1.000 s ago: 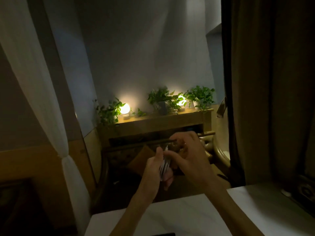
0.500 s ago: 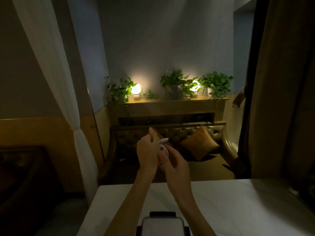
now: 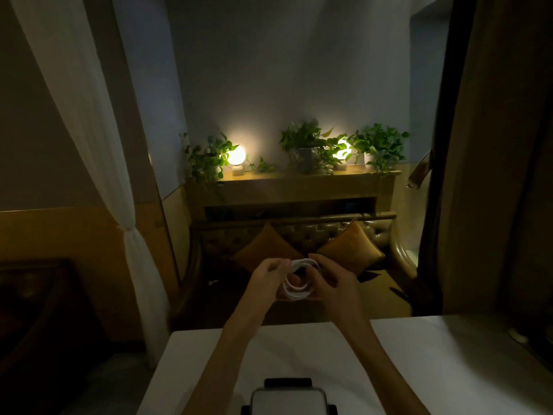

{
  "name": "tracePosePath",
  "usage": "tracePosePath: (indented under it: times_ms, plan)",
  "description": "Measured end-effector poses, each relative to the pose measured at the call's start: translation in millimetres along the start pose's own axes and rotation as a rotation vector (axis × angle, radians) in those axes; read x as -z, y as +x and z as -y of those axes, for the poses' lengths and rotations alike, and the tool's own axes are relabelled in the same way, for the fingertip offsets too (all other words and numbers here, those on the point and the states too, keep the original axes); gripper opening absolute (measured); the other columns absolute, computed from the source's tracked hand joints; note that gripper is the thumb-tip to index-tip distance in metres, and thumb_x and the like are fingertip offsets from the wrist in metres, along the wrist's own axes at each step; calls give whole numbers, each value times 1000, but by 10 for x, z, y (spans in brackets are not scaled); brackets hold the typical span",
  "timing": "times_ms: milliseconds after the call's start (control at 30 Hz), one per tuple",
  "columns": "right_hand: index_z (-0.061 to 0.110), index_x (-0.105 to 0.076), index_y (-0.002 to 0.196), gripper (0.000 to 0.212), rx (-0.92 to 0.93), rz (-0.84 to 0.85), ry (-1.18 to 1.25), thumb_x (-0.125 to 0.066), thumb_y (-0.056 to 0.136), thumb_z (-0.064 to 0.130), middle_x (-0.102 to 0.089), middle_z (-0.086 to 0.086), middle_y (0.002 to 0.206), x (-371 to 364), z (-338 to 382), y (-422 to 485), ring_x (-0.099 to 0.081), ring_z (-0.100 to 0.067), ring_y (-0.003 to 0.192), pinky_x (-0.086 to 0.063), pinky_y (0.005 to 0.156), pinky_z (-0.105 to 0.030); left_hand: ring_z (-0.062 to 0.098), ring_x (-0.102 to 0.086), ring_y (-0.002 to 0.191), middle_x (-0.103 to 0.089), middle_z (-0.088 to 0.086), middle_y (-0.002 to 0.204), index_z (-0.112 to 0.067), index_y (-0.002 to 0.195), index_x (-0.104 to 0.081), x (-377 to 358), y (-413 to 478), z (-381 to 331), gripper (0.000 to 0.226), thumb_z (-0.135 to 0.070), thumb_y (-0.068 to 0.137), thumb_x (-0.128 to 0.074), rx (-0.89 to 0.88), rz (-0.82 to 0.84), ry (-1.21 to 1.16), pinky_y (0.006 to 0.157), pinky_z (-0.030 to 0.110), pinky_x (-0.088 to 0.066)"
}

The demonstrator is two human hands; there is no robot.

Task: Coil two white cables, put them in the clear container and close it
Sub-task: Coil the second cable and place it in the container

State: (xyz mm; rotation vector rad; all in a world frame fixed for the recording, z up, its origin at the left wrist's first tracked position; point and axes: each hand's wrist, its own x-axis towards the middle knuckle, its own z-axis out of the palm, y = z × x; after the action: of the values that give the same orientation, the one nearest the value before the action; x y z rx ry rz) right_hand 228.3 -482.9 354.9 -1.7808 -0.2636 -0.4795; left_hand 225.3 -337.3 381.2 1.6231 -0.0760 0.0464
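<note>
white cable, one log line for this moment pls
stage: coiling | white cable: looped coil, in air | left hand: pinches coil top | right hand: holds coil side | clear container: on table

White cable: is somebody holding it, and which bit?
Yes, both hands hold the white cable, which is wound into loops. The left hand pinches the coil's top left, and the right hand grips its right side.

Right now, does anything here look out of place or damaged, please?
Nothing stands out: the white cable is in tidy loops, held by the left hand and right hand, and the container sits level on the table.
</note>
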Motion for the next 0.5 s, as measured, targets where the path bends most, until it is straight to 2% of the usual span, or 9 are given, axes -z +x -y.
tracePosePath:
  times_ms: [100,200,300,367,433,500]
  plan:
    - [26,-61,124,32,17,-22,28,-60,92,24,-68,3,115,-1,-50,-9,-67,-8,102,-59,83,-28,14,-72,90,-71,7,104,-13,110,-65,31,-31,15,28,-32,91,-56,-109,18,33,74,26,-60]
    - [24,-56,130,37,85,-34,-9,-55,93,27,-65,5,117,-37,-51,-48,-65,-5,104,-56,85,-21,7,-69,92,-71,-2,102,-15,112,-66,47,-71,-10,25,-27,93,-53,-271,12,182,74,16,-56]
    - [26,-54,132,40,146,-39,-60,-53,92,31,-62,9,118,-78,-46,-75,-62,0,104,-53,87,-17,-11,-61,95,-64,-14,101,-23,112,-62,38,-107,-4,20,-21,97,-49,-423,-50,388,79,5,-48]
    - [24,-56,131,37,112,-25,22,-57,94,22,-64,5,122,-97,-26,-83,-64,-4,107,-56,87,-24,-19,-54,97,-60,-13,106,-19,120,-59,40,-123,12,26,-14,97,-48,-507,-118,460,80,-1,-42]
    - [25,-58,127,34,37,19,181,-58,93,19,-66,4,120,-89,31,-84,-67,-9,106,-59,81,-29,-18,-52,100,-58,-6,112,-13,126,-57,67,-128,45,32,-8,96,-48,-579,-169,511,82,0,-42]
    - [23,-60,122,29,-38,65,343,-58,93,19,-67,4,116,-70,101,-73,-69,-11,102,-60,75,-28,-14,-55,99,-60,-3,112,-14,128,-57,101,-129,70,34,-6,96,-48,-593,-207,500,82,2,-45]
